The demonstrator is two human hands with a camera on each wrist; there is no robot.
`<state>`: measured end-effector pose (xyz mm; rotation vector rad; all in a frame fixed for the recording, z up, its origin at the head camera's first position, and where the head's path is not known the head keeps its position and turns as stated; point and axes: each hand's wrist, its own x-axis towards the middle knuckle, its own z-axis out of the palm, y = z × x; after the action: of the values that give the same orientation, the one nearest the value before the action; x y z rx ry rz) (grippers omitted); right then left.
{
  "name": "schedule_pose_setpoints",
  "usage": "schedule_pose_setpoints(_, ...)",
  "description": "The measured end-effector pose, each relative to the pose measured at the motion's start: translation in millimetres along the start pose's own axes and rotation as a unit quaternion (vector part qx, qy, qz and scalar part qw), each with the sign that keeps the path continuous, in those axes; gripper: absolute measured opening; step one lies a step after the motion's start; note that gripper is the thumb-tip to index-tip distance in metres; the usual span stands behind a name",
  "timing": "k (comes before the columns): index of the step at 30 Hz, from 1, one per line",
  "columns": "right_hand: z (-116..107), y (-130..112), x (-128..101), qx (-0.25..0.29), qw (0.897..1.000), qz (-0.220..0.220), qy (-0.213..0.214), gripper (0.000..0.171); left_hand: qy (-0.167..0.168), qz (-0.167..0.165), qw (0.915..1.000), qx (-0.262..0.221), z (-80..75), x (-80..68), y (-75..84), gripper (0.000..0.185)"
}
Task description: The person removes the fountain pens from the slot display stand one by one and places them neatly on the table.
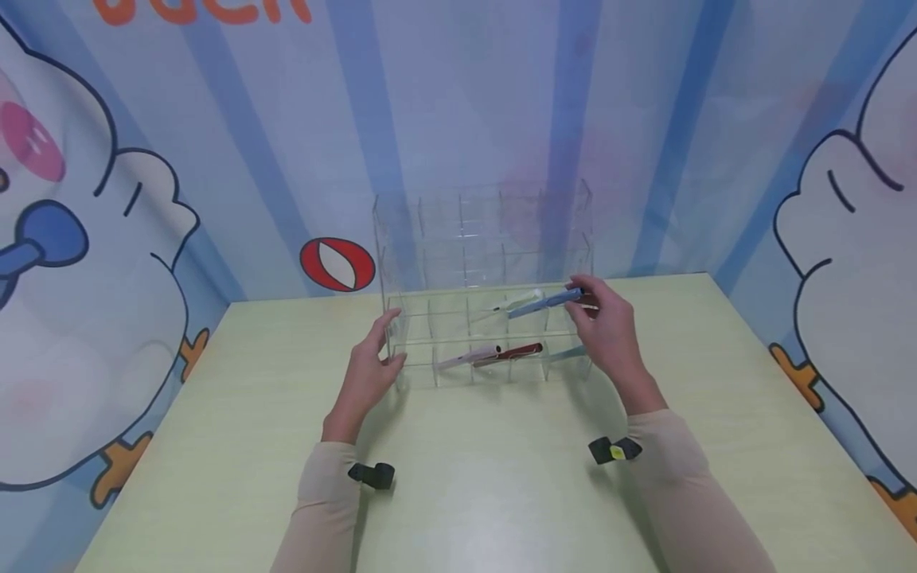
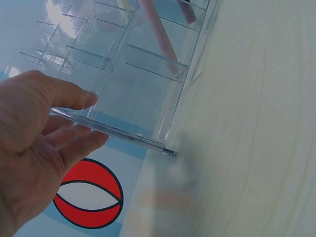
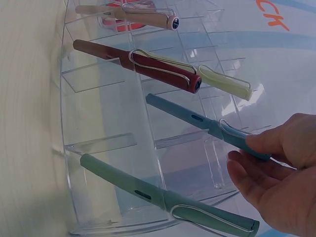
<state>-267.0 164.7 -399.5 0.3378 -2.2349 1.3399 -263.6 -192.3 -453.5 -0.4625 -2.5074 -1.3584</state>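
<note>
A clear acrylic rack with rows of small compartments stands on the table. My left hand grips its left side panel, the thumb inside and the fingers outside in the left wrist view. At the right end, my right hand pinches the capped end of a blue pen, whose other end slants down into the second row. Beside that pen leans a pale yellow-green pen. Along the front row rest a pink pen, a dark red pen and a green pen, the last nearest the right hand.
The pale wooden table spreads in front of the rack. Close behind it hangs a blue striped backdrop printed with cartoon figures and a red oval. Upper compartments of the rack rise toward the backdrop.
</note>
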Motion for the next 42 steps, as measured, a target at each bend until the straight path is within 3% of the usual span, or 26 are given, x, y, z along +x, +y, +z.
schedule_pose_setpoints(7,0,1,-1,0.002,1.000,0.010,0.004,0.030,0.000,0.000,1.0000,-0.002,1.8,0.5,0.2,0.073)
schedule_pose_setpoints(21,-6,-6,-2,0.020,0.999,-0.016,0.046,0.027,0.001,-0.002,1.0000,-0.001,2.6,-0.5,0.7,0.074)
schedule_pose_setpoints(30,-20,-14,-1,0.031,0.997,-0.013,0.074,0.026,0.003,-0.004,1.0000,0.000,2.8,0.2,-0.4,0.071)
schedule_pose_setpoints(42,-35,-26,-2,0.048,0.993,-0.041,0.100,0.026,0.000,-0.005,0.9999,-0.011,0.8,0.0,-1.9,0.072)
